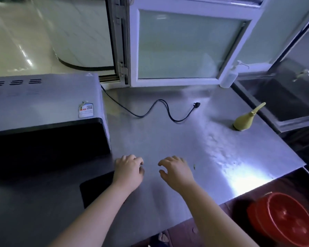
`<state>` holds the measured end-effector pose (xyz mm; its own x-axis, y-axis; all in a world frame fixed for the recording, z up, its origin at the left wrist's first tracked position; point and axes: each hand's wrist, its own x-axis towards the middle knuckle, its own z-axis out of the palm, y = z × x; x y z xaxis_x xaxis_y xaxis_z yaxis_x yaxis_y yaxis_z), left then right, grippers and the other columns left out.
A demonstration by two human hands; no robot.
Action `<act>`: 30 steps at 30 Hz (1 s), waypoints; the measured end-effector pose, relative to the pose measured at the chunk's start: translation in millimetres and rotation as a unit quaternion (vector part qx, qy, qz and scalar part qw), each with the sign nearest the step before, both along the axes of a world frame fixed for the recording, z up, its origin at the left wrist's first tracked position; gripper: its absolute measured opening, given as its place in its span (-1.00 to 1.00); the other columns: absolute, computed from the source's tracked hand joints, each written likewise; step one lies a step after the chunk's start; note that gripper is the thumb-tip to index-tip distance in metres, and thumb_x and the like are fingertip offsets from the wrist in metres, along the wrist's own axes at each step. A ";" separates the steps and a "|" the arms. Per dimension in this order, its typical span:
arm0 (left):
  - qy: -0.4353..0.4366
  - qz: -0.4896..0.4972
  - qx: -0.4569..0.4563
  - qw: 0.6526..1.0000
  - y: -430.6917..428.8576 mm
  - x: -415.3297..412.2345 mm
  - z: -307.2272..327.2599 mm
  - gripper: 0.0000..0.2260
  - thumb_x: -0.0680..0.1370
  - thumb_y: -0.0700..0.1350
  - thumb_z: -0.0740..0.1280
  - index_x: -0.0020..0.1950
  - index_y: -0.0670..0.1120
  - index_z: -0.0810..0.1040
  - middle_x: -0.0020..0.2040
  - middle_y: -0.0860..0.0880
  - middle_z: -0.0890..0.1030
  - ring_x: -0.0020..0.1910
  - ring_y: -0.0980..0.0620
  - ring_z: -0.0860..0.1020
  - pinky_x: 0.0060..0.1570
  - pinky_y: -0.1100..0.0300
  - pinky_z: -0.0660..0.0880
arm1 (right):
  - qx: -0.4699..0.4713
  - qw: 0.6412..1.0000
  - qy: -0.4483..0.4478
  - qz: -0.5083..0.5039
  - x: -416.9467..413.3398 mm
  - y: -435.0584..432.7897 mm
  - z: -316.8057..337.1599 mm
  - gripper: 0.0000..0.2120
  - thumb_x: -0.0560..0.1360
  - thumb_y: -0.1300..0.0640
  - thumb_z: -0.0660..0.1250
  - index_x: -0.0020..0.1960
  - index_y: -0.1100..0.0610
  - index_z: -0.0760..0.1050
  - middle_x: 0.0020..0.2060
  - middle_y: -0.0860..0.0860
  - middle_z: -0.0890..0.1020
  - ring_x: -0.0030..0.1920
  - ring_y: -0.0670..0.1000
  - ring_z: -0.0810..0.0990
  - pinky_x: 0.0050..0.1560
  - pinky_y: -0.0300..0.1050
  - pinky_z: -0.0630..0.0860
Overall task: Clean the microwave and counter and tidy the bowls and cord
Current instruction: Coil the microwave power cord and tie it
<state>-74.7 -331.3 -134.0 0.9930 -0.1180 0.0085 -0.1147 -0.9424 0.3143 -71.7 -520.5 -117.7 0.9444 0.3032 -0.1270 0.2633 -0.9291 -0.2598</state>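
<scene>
A silver microwave with a black front stands at the left of the steel counter. Its black cord snakes loose across the counter and ends in a plug lying unplugged. My left hand hovers over the counter by the microwave's front right corner, fingers loosely curled, holding nothing. A hand's width to its right, my right hand is also empty with relaxed, bent fingers. A small scrap lies just right of it. No bowls are in sight.
A yellow-green spouted bottle stands near the counter's right edge. A clear pump bottle is at the back by the open window. A steel sink lies to the right. A red bucket sits on the floor below the counter's front right.
</scene>
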 end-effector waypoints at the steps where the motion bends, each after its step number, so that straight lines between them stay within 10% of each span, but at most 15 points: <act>1: 0.002 0.012 0.006 1.000 -12.4 1.6 0.1 -0.84 0.47 -0.02 0.30 0.01 0.06 0.60 -0.03 0.04 0.60 -0.01 -0.09 0.54 -0.04 0.09 0.34 | -0.003 1.000 0.000 0.010 7.9 -13.4 0.2 -0.69 0.58 0.00 0.20 0.30 -0.03 0.49 0.27 -0.08 0.53 0.28 0.03 0.41 0.27 -0.09 0.24; 17: -0.143 0.067 -0.022 0.987 -43.0 80.6 58.1 -0.88 0.42 -0.07 0.35 -0.07 0.01 0.61 -0.18 0.04 0.60 -0.22 -0.07 0.54 -0.24 0.13 0.39 | 0.116 0.991 -0.067 -0.019 94.2 -59.0 47.1 -0.77 0.55 0.07 0.28 0.18 0.01 0.57 0.17 -0.09 0.60 0.20 0.03 0.47 0.18 -0.07 0.40; 30: -0.011 0.173 -0.043 0.984 -82.0 206.0 7.5 -0.71 0.51 -0.07 0.30 0.23 0.03 0.51 0.13 -0.01 0.56 0.09 -0.07 0.52 0.02 0.09 0.41 | 0.139 0.990 0.017 -0.028 228.4 -125.1 4.1 -0.73 0.54 0.16 0.28 0.23 0.05 0.55 0.15 -0.05 0.61 0.21 0.02 0.50 0.20 -0.04 0.44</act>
<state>131.3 -413.3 -126.6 0.9732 0.2283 0.0259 0.1998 -0.8966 0.3951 156.7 -645.6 -113.5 0.9572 0.2788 -0.0779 0.2008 -0.8333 -0.5152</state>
